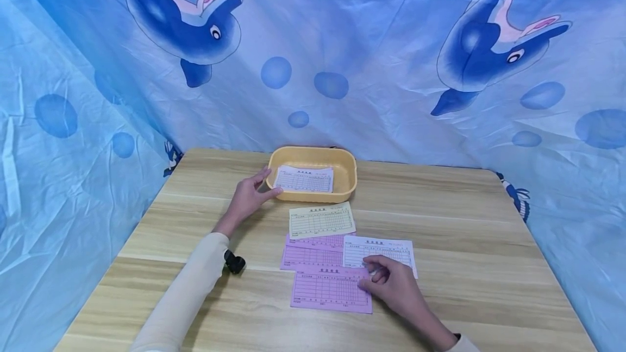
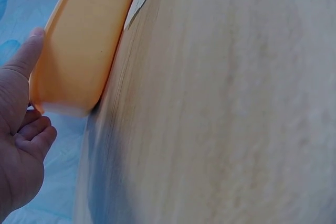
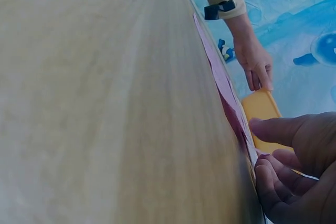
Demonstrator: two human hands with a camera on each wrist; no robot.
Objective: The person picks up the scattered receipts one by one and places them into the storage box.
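My left hand (image 1: 249, 195) holds the left end of a yellow plastic basket (image 1: 344, 198), thumb along its outer wall and fingers at the corner. Inside it lie white printed receipt slips (image 1: 303, 181). At the right edge of the nearest pink receipt slip (image 1: 327, 290), my right hand (image 1: 393, 285) pinches with thumb and curled fingers; the right wrist view shows this slip (image 3: 223, 82) almost edge-on. A white slip (image 1: 376, 249) lies partly under the right hand. Behind are another pink slip (image 1: 313, 257) and a pale yellow one (image 1: 320, 221), overlapping each other.
The wood-grain table (image 1: 469, 243) carries the slips, with the basket near its back edge. A blue curtain (image 1: 381, 124) printed with dolphins hangs behind and around the sides. A black wrist camera (image 1: 235, 261) sticks out from the left sleeve.
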